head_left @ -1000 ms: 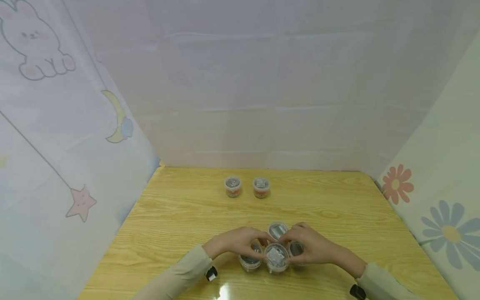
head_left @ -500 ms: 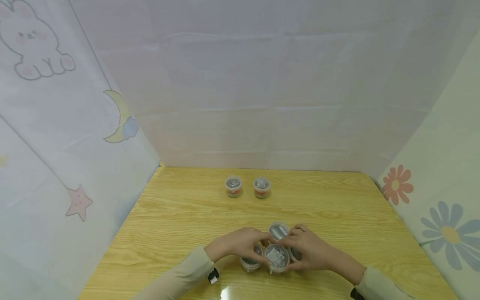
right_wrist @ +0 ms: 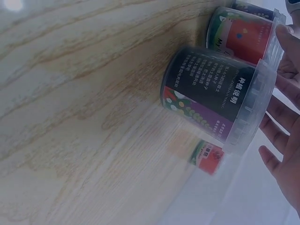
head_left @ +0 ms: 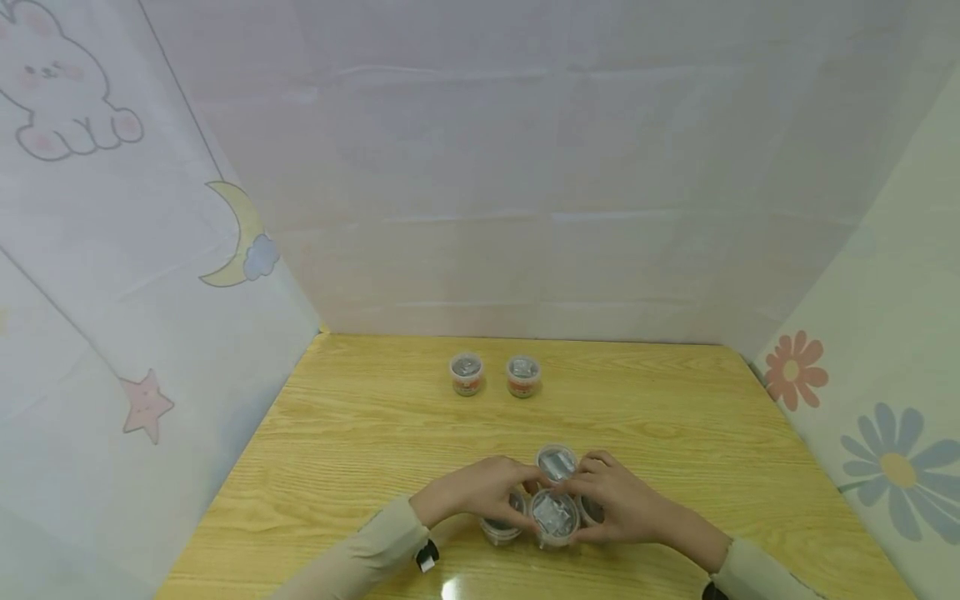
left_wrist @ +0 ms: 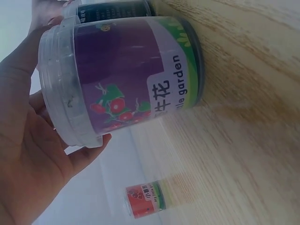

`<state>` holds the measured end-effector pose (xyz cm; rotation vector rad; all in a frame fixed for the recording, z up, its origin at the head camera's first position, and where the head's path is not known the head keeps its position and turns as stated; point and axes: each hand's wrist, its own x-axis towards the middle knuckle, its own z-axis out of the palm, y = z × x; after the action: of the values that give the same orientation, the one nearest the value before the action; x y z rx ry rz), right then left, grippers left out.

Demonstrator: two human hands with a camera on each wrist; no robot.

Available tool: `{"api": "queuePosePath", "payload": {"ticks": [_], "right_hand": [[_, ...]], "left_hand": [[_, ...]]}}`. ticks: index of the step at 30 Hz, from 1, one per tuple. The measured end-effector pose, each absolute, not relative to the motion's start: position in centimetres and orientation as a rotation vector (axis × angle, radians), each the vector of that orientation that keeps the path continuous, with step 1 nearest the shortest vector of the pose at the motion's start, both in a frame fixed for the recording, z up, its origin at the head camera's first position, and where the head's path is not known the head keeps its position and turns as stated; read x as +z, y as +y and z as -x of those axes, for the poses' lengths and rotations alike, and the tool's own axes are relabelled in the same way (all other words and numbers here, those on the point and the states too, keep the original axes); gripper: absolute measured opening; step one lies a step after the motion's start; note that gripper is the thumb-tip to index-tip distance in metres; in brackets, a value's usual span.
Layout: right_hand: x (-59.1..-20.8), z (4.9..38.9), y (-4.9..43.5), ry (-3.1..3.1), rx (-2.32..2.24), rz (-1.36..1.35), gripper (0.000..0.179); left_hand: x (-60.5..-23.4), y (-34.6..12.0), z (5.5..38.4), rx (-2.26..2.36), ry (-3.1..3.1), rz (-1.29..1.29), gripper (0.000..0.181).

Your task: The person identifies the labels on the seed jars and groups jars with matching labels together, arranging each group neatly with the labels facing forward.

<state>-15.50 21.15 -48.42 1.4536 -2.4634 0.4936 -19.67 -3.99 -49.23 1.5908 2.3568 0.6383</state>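
Well, I have tubs on nearly every side of my fingers: the left tub [head_left: 499, 534] and the right tub [head_left: 591, 510] flank the front tub [head_left: 555, 517], and the rear tub [head_left: 557, 461] stands just behind it. They leave little room, so my left hand [head_left: 489, 486] reaches over the left tub and my right hand [head_left: 628, 507] covers part of the right one. Well apart, toward the far edge of the wood-grained table [head_left: 360, 433], stand the far left tub [head_left: 467, 375] and the far right tub [head_left: 523, 377], side by side with a gap between. Beyond them hangs a pale sheet [head_left: 480, 167]. The front tub is near my side of the table, between my hands; the thumb and fingers of each are curved about its rim, grasping it from both sides. It points straight up, clear top uppermost with a silvery packet showing, its long axis upright and about parallel to its neighbours'; whether its base touches the wood I cannot tell. Its red label shows toward my right wrist, while the left tub turns its purple, flowered label toward my left.
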Motion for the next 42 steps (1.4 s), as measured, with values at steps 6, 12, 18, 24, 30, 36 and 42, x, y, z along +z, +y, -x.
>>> {"api": "queuePosePath", "payload": {"ticks": [6, 12, 18, 24, 30, 36, 42], "right_hand": [[-48.5, 15.5, 21.4, -2.477, 0.593, -1.460, 0.056], [-48.1, 15.5, 21.5, -2.514, 0.696, -1.445, 0.057], [-47.5, 15.6, 21.7, -2.545, 0.783, -1.432, 0.058], [-47.4, 15.8, 21.8, -2.584, 0.863, -1.394, 0.058], [-47.3, 15.8, 21.8, -2.606, 0.939, -1.347, 0.058], [-47.3, 16.0, 22.0, -2.599, 1.039, -1.325, 0.059], [-47.4, 16.4, 22.0, -2.556, 1.259, -1.384, 0.057]], "left_hand": [[-48.9, -4.2, 19.7, 0.683, 2.348, -1.618, 0.058], [-48.6, -4.3, 19.8, 0.743, 2.343, -1.659, 0.057], [-48.5, -4.5, 20.0, 0.816, 2.339, -1.615, 0.057], [-48.2, -4.9, 20.0, 0.902, 2.314, -1.561, 0.057], [-47.9, -5.0, 20.0, 0.974, 2.286, -1.492, 0.057], [-47.9, -5.0, 20.1, 1.064, 2.257, -1.487, 0.056], [-47.8, -5.1, 20.3, 1.151, 2.234, -1.509, 0.054]]}}
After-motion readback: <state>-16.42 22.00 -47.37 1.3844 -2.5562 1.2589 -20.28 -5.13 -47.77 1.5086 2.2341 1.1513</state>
